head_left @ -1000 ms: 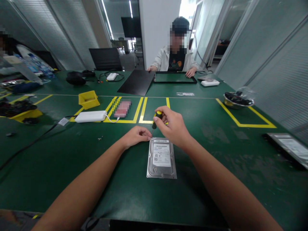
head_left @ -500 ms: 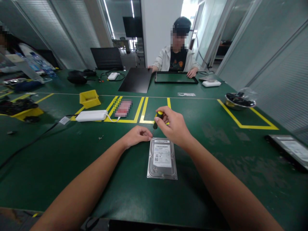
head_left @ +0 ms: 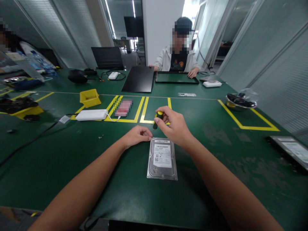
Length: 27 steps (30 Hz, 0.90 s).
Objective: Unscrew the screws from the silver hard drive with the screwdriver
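Observation:
A silver hard drive (head_left: 163, 175) lies flat on the green table, its white label facing up. My right hand (head_left: 176, 126) grips a black and yellow screwdriver (head_left: 158, 117) from above, fingers wrapped round the handle. The thin shaft points down at the drive's far left corner. At that same corner is my left hand (head_left: 137, 136), its fingers curled and the thumb and fingertips pinched on the drive's edge, close beside the shaft. Whether the tip sits in a screw is too small to tell.
Another hard drive (head_left: 292, 149) lies at the right edge. A metal bowl (head_left: 237, 105) holds dark parts. Leftward are a white power strip (head_left: 91, 115), a yellow bin (head_left: 90, 98) and small screws (head_left: 100, 137). Across the table a person (head_left: 179, 59) handles a black panel (head_left: 139, 78) and a frame (head_left: 178, 82).
Both my hands, the screwdriver and the hard drive stay in place. Across the table, the black panel has shifted slightly to the right.

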{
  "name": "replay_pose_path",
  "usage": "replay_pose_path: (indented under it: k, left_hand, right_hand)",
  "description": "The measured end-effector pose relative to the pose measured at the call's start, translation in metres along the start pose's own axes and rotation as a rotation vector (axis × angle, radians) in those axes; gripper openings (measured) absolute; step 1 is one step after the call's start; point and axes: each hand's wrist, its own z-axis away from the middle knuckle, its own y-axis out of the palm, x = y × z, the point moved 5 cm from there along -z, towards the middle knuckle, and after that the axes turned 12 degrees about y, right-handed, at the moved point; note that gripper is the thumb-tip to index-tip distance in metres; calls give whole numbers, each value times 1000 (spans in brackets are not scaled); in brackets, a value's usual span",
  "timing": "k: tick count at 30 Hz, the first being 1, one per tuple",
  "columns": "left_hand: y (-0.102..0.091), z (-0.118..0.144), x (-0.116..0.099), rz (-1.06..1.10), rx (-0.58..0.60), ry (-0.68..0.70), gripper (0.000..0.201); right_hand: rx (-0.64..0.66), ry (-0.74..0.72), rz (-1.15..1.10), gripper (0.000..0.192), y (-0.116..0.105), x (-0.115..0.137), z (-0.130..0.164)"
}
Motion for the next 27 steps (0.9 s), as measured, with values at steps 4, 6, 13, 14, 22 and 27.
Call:
replay_pose_path:
  k: [4, 6, 13, 14, 22, 27]
  left_hand:
    - [0, 1, 0, -7, 0, 0, 22]
    - [0, 1, -1, -8, -2, -3, 22]
    - [1, 1, -3, 5, -11, -13, 20]
    - [1, 1, -2, 5, -11, -12, 20]
    - [0, 0, 2, 17, -3, -10, 20]
    - [0, 1, 1, 11, -12, -14, 20]
  right_hand:
    - [26, -21, 0, 23, 0, 3, 1]
    - [40, -15, 1, 23, -1, 3, 1]
    - [55, 16, -31, 24, -3, 2, 0]
    - [50, 29, -45, 23, -2, 1, -1]
    - [0, 162, -147, 18, 1, -10, -2]
    - [-22, 204, -104, 19, 1, -10, -2]
